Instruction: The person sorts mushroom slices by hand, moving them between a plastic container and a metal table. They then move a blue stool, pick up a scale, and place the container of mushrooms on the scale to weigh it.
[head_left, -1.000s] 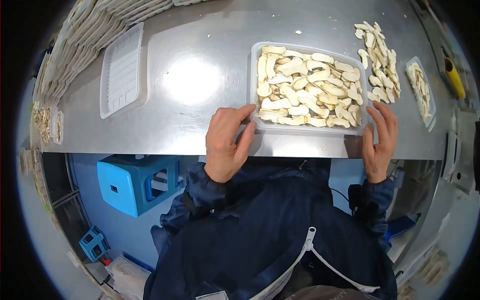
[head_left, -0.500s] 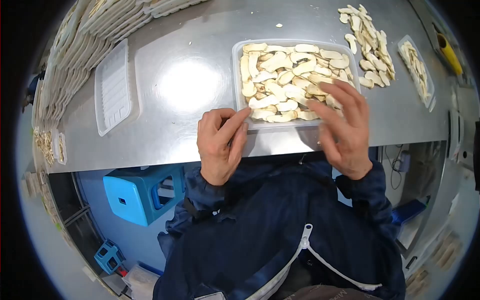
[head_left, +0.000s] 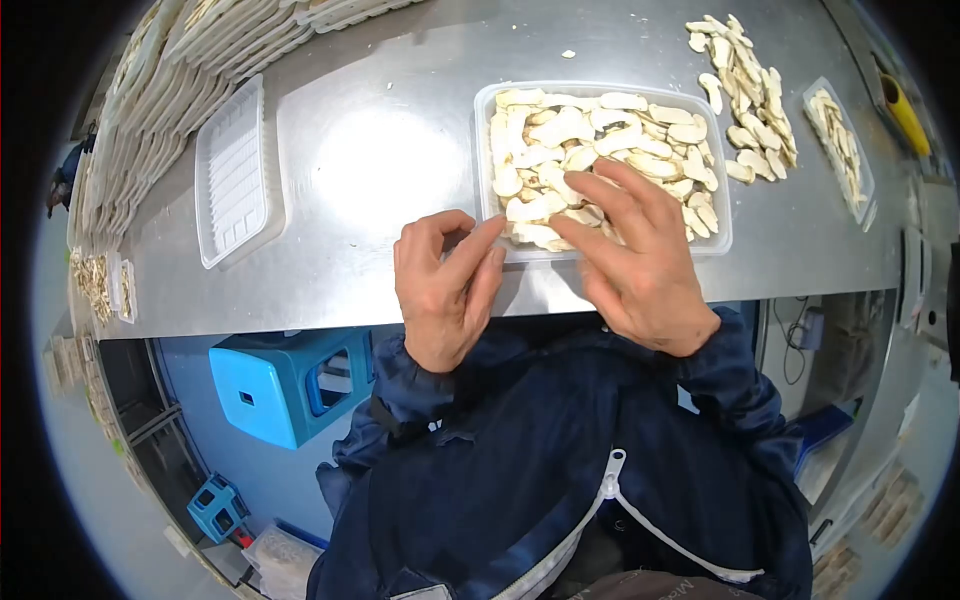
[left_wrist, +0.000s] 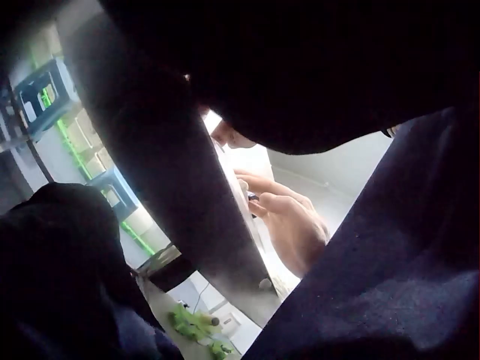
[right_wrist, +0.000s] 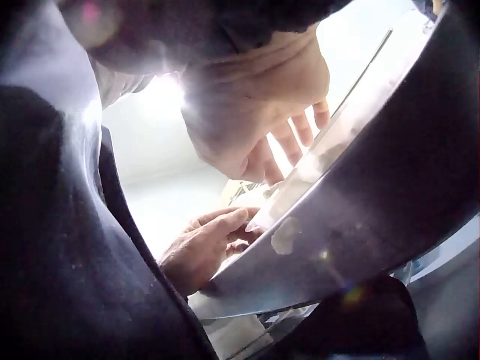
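Note:
A clear plastic tray (head_left: 724, 243) full of pale mushroom slices (head_left: 650, 140) sits near the table's front edge in the head view. At its front left corner, my left hand (head_left: 440, 285) holds the rim between thumb and forefinger. My right hand (head_left: 640, 265) reaches over the front rim, fingers spread and slightly bent, fingertips on the slices at the front middle. From the right wrist, the right hand (right_wrist: 259, 105) shows with fingers pointing down at the tray, and the left hand (right_wrist: 202, 251) is at the tray's corner.
A loose pile of mushroom slices (head_left: 750, 100) lies right of the tray, with a narrow filled tray (head_left: 840, 160) beyond it. At left stand an empty tray (head_left: 230, 190) and tall stacks of filled trays (head_left: 150, 120). A blue stool (head_left: 265, 395) is below the table edge.
The right hand has left the tray's right front corner and moved left over the slices to the front middle. The left hand stays at the left front corner.

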